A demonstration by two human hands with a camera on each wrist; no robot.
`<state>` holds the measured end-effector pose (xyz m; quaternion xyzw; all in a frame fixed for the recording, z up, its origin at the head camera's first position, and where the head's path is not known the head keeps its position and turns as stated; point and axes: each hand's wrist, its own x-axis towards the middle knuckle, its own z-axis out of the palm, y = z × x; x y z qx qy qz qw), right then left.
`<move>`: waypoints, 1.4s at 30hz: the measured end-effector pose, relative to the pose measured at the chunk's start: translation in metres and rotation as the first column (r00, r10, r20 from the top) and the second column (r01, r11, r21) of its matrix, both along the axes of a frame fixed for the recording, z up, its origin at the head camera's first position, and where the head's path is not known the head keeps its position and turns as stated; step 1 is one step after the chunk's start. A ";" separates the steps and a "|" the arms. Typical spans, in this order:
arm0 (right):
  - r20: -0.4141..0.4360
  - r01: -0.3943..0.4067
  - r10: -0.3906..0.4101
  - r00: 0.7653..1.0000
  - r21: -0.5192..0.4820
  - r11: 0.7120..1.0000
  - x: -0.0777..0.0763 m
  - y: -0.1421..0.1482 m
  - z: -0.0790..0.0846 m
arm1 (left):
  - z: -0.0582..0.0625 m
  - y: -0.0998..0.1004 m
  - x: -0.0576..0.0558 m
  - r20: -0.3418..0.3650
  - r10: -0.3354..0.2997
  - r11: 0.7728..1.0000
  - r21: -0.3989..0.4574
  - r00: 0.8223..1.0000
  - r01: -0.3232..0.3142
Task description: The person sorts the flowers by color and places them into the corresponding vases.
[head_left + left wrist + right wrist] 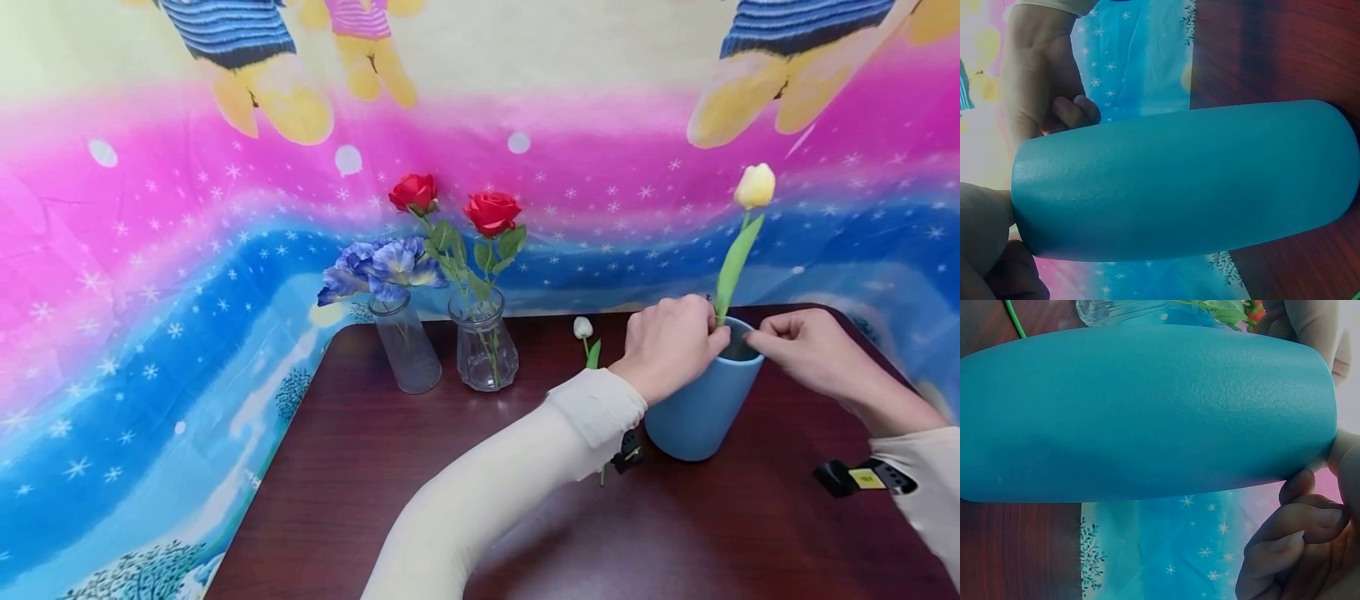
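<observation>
A light blue vase (697, 417) stands on the table, a cream-yellow tulip (754, 187) rising from its mouth. My left hand (666, 346) pinches the vase's rim on the left, fingers curled and thumb at the edge. On the opposite side, my right hand (810, 350) grips the rim between thumb and fingertips. Seen from the right wrist, one curled fingertip (1300, 483) meets the outer wall while the thumb goes over the edge. The lower part of the tulip's stem is hidden inside the vase. Behind my left forearm lies a white tulip (582, 328), partly covered.
Left of the hands stand a faceted glass vase (487, 367) with red roses (492, 213) and a leaning-looking glass cylinder (411, 358) with blue-purple flowers (382, 265). A printed cloth (225, 350) hangs behind the dark wooden table (337, 500).
</observation>
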<state>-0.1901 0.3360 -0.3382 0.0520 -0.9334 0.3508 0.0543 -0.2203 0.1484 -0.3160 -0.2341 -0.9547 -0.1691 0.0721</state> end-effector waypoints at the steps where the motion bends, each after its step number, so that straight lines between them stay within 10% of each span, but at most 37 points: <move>1: 0.002 0.001 -0.001 1.000 0.000 1.000 0.000 0.000 0.000 | 0.000 0.000 0.000 -0.002 0.000 1.000 -0.002 1.000 0.000; 25: 0.011 0.009 -0.009 1.000 0.003 1.000 0.000 0.001 -0.001 | 0.009 -0.029 0.006 -0.073 -0.035 0.990 0.133 0.997 0.045; 42: 0.016 0.008 -0.008 1.000 -0.014 1.000 -0.001 0.001 -0.002 | -0.010 -0.073 -0.024 -0.081 0.042 0.936 0.351 0.996 -0.011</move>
